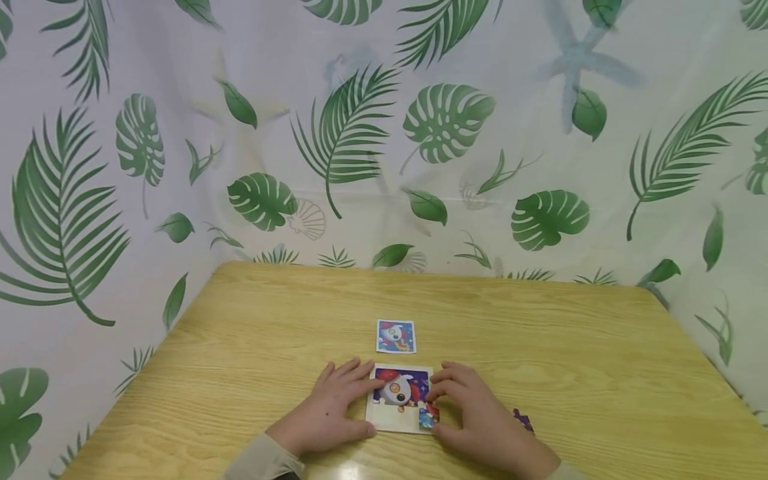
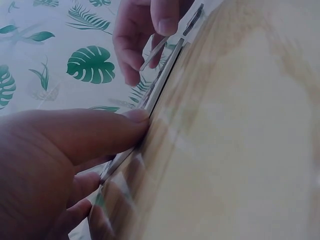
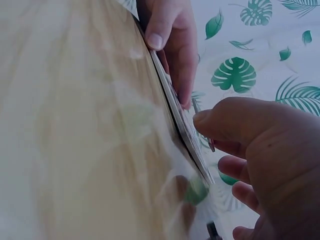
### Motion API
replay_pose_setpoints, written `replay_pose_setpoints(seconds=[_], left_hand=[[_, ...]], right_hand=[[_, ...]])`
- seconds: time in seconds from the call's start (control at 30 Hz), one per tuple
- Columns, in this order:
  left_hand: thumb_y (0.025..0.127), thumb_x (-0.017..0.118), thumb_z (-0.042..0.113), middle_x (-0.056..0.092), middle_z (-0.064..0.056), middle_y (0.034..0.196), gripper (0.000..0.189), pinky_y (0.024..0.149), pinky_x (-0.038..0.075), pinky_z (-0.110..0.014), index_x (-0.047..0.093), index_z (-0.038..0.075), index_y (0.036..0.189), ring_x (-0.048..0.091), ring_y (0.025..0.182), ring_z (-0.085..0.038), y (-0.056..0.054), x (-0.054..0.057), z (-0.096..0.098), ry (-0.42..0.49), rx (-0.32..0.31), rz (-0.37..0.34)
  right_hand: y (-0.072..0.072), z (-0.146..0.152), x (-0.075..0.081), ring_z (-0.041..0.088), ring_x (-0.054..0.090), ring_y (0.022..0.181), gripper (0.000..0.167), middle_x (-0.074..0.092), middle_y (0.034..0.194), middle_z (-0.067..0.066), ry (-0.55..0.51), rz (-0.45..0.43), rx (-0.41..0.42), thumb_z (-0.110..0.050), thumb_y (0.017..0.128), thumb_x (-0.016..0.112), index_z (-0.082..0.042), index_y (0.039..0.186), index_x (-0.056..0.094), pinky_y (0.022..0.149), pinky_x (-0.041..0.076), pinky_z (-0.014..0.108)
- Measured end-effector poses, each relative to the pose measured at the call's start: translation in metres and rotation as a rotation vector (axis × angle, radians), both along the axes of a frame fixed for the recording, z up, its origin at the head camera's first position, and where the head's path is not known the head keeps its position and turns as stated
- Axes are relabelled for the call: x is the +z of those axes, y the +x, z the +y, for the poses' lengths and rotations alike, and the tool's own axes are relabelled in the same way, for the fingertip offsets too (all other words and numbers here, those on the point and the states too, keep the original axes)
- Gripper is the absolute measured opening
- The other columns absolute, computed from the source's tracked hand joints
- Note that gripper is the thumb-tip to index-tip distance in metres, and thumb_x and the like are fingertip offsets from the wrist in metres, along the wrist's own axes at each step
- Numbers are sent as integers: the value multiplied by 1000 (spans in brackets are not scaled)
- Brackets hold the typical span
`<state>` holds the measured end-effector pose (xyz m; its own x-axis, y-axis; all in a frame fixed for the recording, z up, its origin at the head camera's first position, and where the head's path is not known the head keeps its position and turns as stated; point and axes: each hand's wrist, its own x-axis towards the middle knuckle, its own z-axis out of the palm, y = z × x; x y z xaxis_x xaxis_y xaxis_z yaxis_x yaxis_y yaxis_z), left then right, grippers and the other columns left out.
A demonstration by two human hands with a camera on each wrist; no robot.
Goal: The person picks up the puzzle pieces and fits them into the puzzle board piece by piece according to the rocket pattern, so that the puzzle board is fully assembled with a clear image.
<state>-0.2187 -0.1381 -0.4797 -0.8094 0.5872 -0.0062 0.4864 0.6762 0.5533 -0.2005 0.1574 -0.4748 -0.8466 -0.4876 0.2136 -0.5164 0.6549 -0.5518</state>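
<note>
In the head view, the left hand (image 1: 336, 410) lies with its fingers spread apart, fingertips and thumb at the left side of the puzzle board (image 1: 393, 421). The right hand (image 1: 480, 413) pinches a puzzle piece (image 1: 428, 418) between thumb and fingers, over the board's lower corner on that hand's side. The board, its upper part filled with a dog picture, sits between the hands on the table (image 1: 270, 333). A picture card (image 1: 396, 337) lies beyond both hands; a purple piece (image 1: 524, 420) lies just outside the right hand.

In the left wrist view, the left thumb touches the board's edge; beyond it, the right hand holds the piece tilted.

In the right wrist view, the piece shows edge-on by the right thumb, the left hand opposite at the board.
</note>
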Motion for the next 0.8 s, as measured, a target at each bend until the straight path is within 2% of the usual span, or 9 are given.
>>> replay_pose_setpoints(seconds=[0.23, 0.43, 0.6, 0.67, 0.8], left_hand=[[87, 72, 49, 29, -4, 164, 71, 120, 0, -61, 51, 25, 150, 17, 153, -30, -2, 0, 0, -8, -3, 3], [89, 71, 50, 29, -4, 164, 70, 119, 0, -62, 51, 25, 151, 16, 153, -31, -3, 2, -2, -2, -7, -4], [89, 71, 50, 29, -3, 164, 70, 119, 0, -62, 50, 27, 151, 16, 153, -31, -2, 2, -2, 2, -9, -6], [88, 72, 50, 29, -3, 164, 70, 119, 0, -63, 51, 26, 150, 16, 153, -31, -1, 1, -2, 5, -10, -6], [88, 72, 49, 28, -3, 165, 70, 119, -1, -63, 50, 26, 151, 15, 153, -30, -1, 0, -1, 9, -12, -21]], right_hand=[[-7, -28, 2, 29, 35, 142, 24, 56, 131, -4, 5, -27, 34, -27, 82, 81, -26, 103, 68, 115, 30, 57], [-17, -48, 0, 29, 38, 139, 25, 56, 131, -2, -3, 27, 82, -26, 80, 79, -24, 103, 69, 116, 29, 54], [-22, -59, -3, 26, 44, 130, 25, 58, 127, -1, -2, 79, 112, -25, 77, 80, -22, 100, 70, 113, 31, 53], [-22, -63, -4, 24, 44, 127, 24, 58, 126, -2, 9, 70, 106, -25, 77, 80, -22, 98, 70, 112, 32, 53], [-21, -65, -2, 29, 42, 132, 20, 58, 126, -3, 20, 25, 95, -24, 78, 80, -23, 96, 71, 113, 30, 57]])
